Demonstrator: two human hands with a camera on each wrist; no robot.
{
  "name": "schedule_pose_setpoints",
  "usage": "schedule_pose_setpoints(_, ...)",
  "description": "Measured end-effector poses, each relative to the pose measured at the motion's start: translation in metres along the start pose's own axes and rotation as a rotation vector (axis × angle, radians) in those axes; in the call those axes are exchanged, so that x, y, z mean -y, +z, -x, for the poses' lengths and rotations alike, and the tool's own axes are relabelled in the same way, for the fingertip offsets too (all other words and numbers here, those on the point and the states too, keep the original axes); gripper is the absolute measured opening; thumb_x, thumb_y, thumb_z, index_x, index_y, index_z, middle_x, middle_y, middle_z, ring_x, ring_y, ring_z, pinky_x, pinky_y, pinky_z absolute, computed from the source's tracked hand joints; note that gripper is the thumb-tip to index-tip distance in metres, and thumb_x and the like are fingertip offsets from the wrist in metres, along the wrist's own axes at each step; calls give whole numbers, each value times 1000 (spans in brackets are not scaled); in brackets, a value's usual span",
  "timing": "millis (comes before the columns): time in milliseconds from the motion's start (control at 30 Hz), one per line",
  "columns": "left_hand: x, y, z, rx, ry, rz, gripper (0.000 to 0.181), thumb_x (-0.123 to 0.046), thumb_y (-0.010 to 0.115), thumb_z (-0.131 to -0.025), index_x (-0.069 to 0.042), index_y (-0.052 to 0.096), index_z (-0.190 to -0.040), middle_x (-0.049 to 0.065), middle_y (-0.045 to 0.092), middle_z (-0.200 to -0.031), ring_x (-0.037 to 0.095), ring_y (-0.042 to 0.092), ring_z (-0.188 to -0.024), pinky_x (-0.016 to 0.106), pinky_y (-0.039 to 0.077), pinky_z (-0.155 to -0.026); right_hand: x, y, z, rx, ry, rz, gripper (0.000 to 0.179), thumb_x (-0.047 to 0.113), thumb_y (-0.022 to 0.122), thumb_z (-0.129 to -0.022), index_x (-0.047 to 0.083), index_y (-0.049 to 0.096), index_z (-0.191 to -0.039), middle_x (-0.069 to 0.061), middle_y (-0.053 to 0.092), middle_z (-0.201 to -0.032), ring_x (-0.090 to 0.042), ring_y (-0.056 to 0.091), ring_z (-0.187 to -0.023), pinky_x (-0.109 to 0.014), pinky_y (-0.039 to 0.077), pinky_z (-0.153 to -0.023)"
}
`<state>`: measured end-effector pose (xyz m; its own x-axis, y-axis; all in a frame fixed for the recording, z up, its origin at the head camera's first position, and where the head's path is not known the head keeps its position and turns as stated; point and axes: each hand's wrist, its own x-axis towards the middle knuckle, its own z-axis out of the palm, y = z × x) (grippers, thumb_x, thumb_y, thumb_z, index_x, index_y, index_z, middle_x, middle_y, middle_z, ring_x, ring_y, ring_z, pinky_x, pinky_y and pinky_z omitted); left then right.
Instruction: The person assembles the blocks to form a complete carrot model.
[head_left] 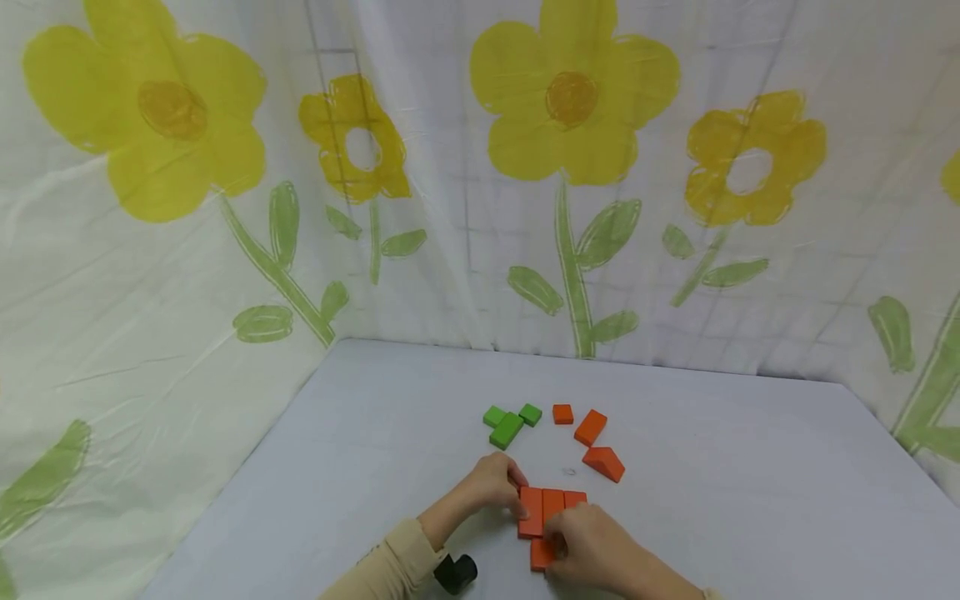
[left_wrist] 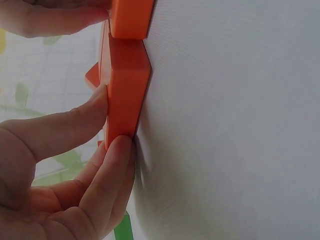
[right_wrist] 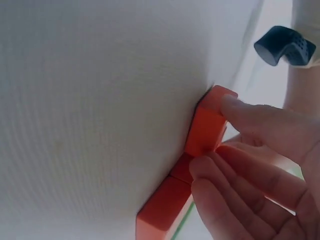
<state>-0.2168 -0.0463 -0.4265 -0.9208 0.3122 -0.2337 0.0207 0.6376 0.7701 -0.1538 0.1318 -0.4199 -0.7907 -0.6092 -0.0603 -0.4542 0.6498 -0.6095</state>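
Several orange-red rectangular blocks lie flat side by side in front of me. My left hand (head_left: 492, 485) pinches the leftmost block (head_left: 530, 512) of the row, thumb near its edge and fingertips at its far end. Just below that row is another orange-red block (head_left: 541, 556), which my right hand (head_left: 592, 543) holds between thumb and fingers. In the right wrist view this block (right_wrist: 206, 127) rests on the table, against the neighbouring blocks (right_wrist: 167, 201). The right hand covers part of the row in the head view.
Beyond the hands lie several green blocks (head_left: 507, 431), an orange square block (head_left: 562, 414), an orange rectangular block (head_left: 591, 427) and an orange triangular block (head_left: 604, 463). A black wrist device (head_left: 456, 573) sits by the left sleeve. A flower-printed curtain (head_left: 450, 250) borders the white table (head_left: 720, 467).
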Motion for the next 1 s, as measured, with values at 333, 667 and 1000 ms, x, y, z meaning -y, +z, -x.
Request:
schedule_pose_setpoints(333,0,0,-1,3,17,-2,24,4,85,-66,-1,67,-82,3,58,-73,17,49,-68,29,42,-61,-2,-10,-3,-34,-5,43,19,16,83,-74,8,71,-87,14,50,-65,-2,43,-61,-21,40,-57)
schedule_pose_setpoints(667,3,1,-3,8,0,-6,24,3,86,-66,-2,68,-81,3,58,-72,18,51,-68,30,43,-59,-25,-58,-34,-266,110,157,17,10,80,-77,3,71,-91,3,63,-75,-13,57,-70,-29,49,-63)
schedule_pose_setpoints(1000,1,0,-4,13,3,-20,24,4,86,-65,-2,68,-81,3,58,-74,18,51,-69,31,42,-61,-77,-73,-88,-189,164,168,49,-7,61,-87,-7,50,-135,-26,52,-135,-42,47,-126,-52,36,-102)
